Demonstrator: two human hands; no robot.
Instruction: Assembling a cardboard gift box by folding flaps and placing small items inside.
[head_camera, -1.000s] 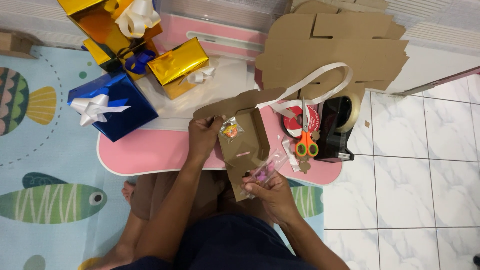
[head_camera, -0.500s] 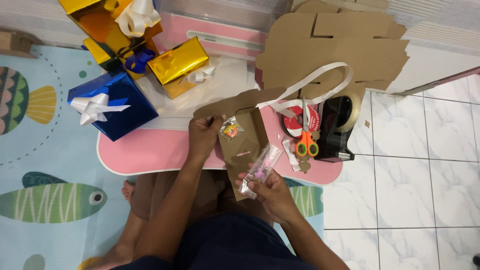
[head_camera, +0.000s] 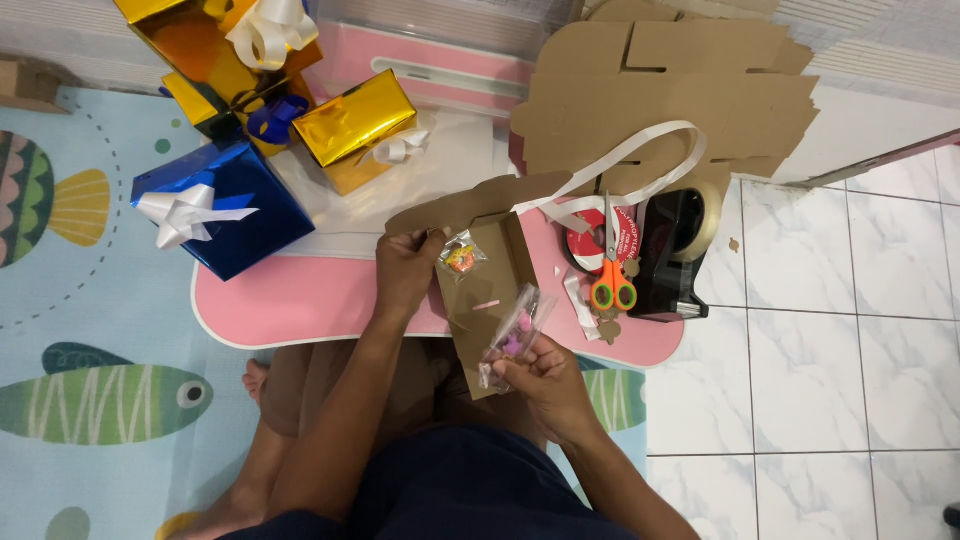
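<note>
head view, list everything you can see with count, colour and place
cardboard box: 1, brown, open on the pink table's near edge
clear packet: 1, pink bits inside, over the box
small packet: 1, orange, in the box
pink table: 1, on the fish mat
gift boxes: 1 blue, several gold, far left
scissors: 1, orange handles, right of the box
tape dispenser: 1, black, right edge
flat cardboard: brown, far right
left hand: on the box's left wall
right hand: grip on the clear packet

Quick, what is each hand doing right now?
Left hand: closed on the edge of the open brown cardboard box.
Right hand: closed on a small clear packet with pink bits inside.
</note>
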